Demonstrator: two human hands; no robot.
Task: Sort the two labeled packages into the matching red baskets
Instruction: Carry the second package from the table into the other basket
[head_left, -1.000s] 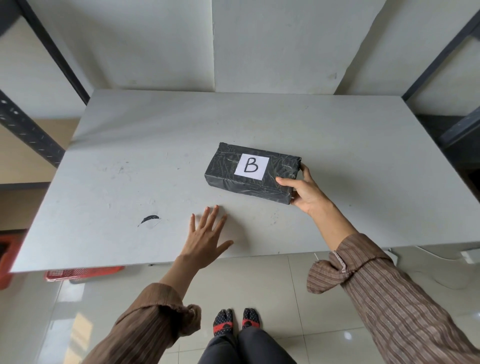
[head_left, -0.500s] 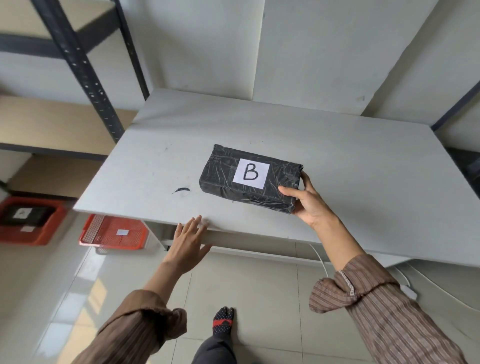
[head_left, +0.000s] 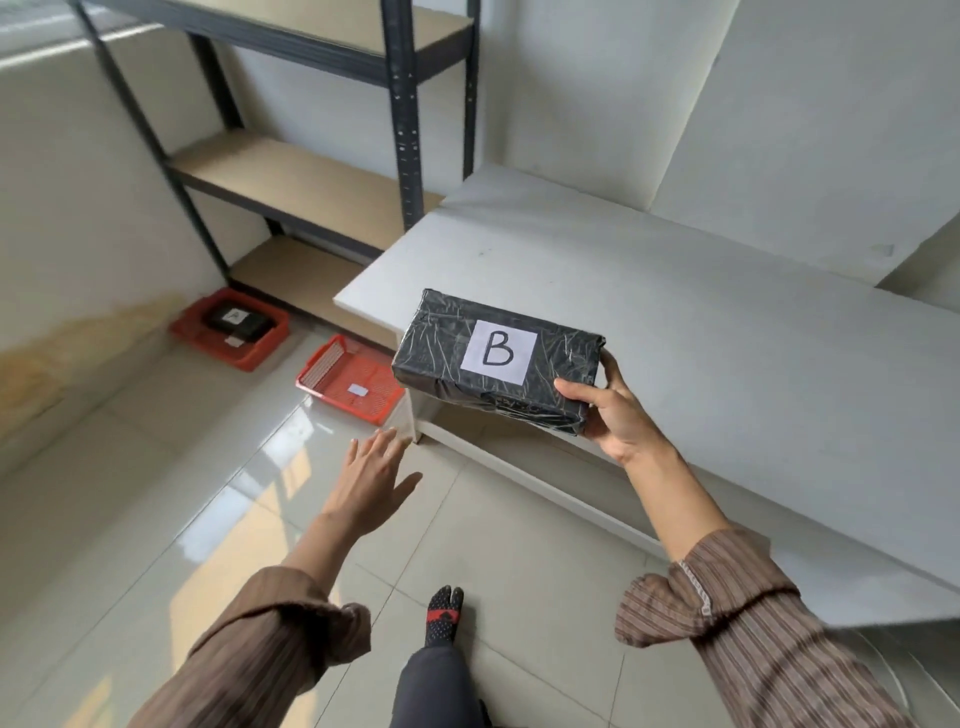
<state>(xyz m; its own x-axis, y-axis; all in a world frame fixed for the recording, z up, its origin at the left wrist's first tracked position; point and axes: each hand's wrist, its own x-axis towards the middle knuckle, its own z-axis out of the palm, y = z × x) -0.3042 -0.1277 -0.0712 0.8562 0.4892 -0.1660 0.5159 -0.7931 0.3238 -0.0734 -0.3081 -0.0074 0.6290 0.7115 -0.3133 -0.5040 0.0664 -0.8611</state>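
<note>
A black wrapped package B (head_left: 441, 343) with a white "B" label is held in the air over the table's left front corner, gripped at its right end by my right hand (head_left: 615, 415). My left hand (head_left: 371, 480) hangs over the floor with fingers spread, holding nothing. On the floor to the left stand two red baskets. The far basket (head_left: 195, 330) holds a black package marked "A" (head_left: 236, 318). The near basket (head_left: 353, 382) has only a small white tag inside and lies just left of and below the held package.
The grey table (head_left: 701, 312) fills the right side. A dark metal shelf rack (head_left: 400, 130) with wooden boards stands behind the baskets against the wall. Glossy floor tiles (head_left: 156, 519) spread out at the left. My foot in a dark sock (head_left: 444, 618) is at the bottom.
My right hand lifted package B off the table and carried it left, past the table's corner. My left hand left the table edge. The view swung left, showing both baskets and the shelf rack.
</note>
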